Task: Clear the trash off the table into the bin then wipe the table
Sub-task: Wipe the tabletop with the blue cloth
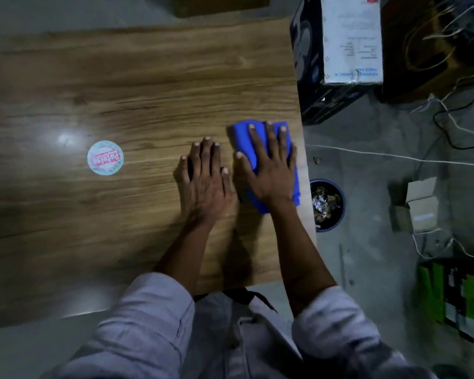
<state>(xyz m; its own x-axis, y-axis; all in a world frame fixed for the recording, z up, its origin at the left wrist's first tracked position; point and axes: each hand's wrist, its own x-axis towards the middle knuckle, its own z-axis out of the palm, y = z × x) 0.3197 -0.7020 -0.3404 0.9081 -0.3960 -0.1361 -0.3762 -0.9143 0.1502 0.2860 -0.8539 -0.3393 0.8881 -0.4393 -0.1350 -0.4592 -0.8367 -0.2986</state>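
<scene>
One folded blue cloth (260,149) lies right of centre in the frame, close to the right edge of our wood-grain bench (121,91). Our right hand (268,170) presses flat on it, fingers spread wide. Our left hand (205,181) rests palm down on the bare wood just beside it, fingers extended and holding nothing. Left of centre, a round pale sticker with red lettering (105,157) sits on the bench. Beyond the right edge, on the floor, a dark round bin (327,205) holds crumpled trash.
</scene>
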